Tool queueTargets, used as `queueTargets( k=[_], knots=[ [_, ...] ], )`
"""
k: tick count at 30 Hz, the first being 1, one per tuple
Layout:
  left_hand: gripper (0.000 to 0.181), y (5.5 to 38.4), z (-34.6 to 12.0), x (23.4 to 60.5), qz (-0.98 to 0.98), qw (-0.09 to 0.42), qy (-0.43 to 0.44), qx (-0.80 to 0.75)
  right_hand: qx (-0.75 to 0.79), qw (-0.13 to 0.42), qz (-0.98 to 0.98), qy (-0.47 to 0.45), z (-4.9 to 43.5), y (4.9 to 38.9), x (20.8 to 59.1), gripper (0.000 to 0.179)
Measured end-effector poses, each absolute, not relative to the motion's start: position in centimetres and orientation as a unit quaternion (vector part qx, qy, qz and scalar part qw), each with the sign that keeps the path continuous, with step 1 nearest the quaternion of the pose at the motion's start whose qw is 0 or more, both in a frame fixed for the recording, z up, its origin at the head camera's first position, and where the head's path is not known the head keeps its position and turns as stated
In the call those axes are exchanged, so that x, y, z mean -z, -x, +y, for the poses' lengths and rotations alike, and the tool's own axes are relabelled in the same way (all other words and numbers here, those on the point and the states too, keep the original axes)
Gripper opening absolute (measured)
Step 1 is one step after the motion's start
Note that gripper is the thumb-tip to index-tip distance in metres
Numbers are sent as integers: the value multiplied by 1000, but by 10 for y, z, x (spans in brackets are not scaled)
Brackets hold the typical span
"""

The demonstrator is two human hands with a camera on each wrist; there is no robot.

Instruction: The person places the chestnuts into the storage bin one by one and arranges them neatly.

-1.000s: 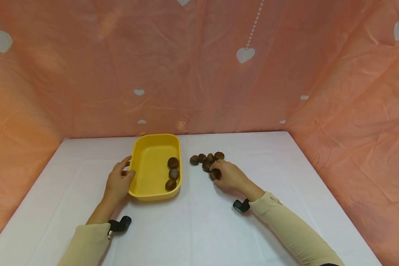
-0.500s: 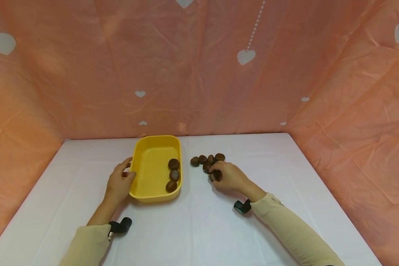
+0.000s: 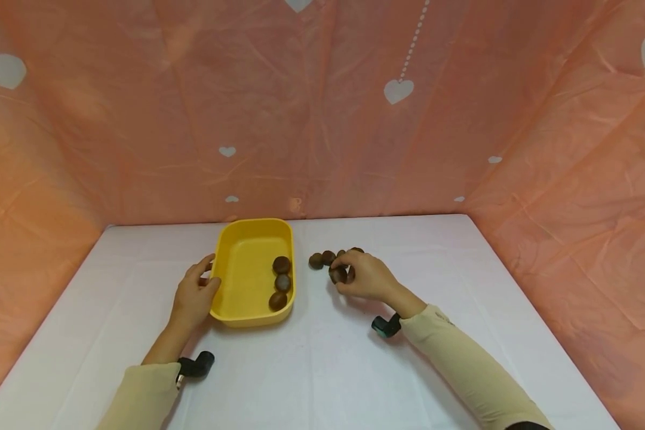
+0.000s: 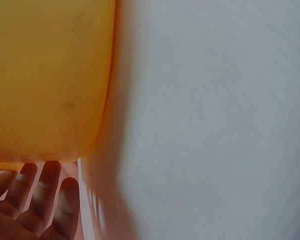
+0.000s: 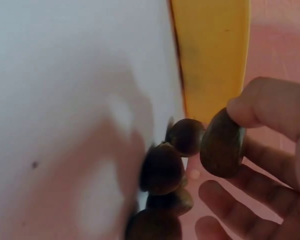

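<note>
A yellow plastic tray [image 3: 242, 269] stands on the table with three brown chestnuts [image 3: 282, 282] along its right inner side. At the tray's left side, my left hand [image 3: 190, 295] rests its fingertips against the wall, with the thumb at the rim. Its fingers [image 4: 45, 192] look fairly straight in the left wrist view. My right hand [image 3: 369, 278] pinches one chestnut [image 5: 222, 145] between thumb and fingers, raised off the table. Beside and beneath that hand lie several loose chestnuts [image 5: 162, 170], partly hidden by it in the head view.
A white cloth [image 3: 301, 376] covers the table. Pink fabric [image 3: 312, 119] with pale hearts hangs behind and at both sides. Small black cameras [image 3: 197, 364] are worn on the wrists.
My right hand has lifted its chestnut from the table and shifted slightly left and up over the loose ones. The left hand and tray have stayed in place.
</note>
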State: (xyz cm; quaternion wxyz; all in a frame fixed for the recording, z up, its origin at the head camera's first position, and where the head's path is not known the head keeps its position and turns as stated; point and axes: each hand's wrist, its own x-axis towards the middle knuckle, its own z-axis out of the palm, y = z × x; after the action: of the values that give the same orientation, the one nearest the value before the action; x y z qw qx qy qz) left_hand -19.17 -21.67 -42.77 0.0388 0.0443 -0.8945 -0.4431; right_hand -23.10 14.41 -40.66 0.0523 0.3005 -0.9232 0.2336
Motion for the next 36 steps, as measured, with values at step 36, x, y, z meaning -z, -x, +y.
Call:
queueTargets(
  k=[36],
  knots=[
    [55, 193, -218, 429, -896, 39, -41, 441, -275, 16, -909, -313, 93, 272, 370, 37]
  ],
)
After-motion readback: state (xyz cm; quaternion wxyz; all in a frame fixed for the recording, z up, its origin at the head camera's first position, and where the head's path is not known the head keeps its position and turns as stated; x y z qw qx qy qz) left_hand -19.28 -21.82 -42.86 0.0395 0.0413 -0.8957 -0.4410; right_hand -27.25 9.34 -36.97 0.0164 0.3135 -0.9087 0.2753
